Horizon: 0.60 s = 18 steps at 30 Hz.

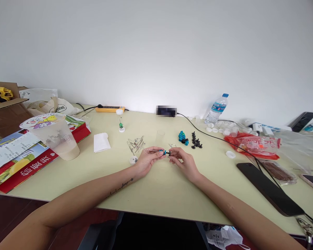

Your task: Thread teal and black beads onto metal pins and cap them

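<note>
My left hand (146, 160) pinches a small shiny blue part (165, 152) in front of me, above the table. My right hand (184, 162) closes its fingertips on the black end of the same small piece, so both hands meet at it. Just beyond them stands a clear plastic tube (160, 136). Right of the tube lie a pile of blue parts (182, 135) and a pile of black parts (196, 141). Thin bent metal wires (135, 144) are spread left of my hands, beside a white cap (131, 160) holding tiny dark bits.
A closed tube with something green inside (120, 123) stands back left, near folded white paper (101, 142). A drink cup (65, 144) is at left. To the right are a water bottle (217, 109), white caps (225, 129), a red packet (258, 144) and a black power bank-like slab (268, 187).
</note>
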Motion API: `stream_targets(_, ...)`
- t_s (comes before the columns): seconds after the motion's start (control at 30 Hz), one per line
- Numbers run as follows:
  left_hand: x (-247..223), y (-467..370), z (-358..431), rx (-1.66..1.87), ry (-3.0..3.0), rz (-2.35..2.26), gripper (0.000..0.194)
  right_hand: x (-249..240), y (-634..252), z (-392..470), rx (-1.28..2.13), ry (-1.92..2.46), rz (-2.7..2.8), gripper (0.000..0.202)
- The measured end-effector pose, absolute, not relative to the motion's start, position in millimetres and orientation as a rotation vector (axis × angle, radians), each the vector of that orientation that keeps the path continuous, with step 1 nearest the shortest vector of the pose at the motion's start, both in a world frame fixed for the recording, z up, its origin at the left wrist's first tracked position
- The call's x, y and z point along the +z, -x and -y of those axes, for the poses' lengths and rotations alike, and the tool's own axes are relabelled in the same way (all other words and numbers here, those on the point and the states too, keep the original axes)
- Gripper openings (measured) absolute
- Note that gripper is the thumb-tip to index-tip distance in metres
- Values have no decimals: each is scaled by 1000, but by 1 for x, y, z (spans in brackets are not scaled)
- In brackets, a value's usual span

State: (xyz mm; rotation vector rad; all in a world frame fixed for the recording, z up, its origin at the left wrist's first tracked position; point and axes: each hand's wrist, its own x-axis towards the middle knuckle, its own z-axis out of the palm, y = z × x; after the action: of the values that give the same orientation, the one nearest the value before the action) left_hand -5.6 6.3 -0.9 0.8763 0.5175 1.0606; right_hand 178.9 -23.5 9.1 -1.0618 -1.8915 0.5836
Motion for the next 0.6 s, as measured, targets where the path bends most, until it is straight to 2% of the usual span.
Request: stream_targets(0.6,-3,6,-8,1046,-865,-500,26,9,-180,23,575,1049,1911,19)
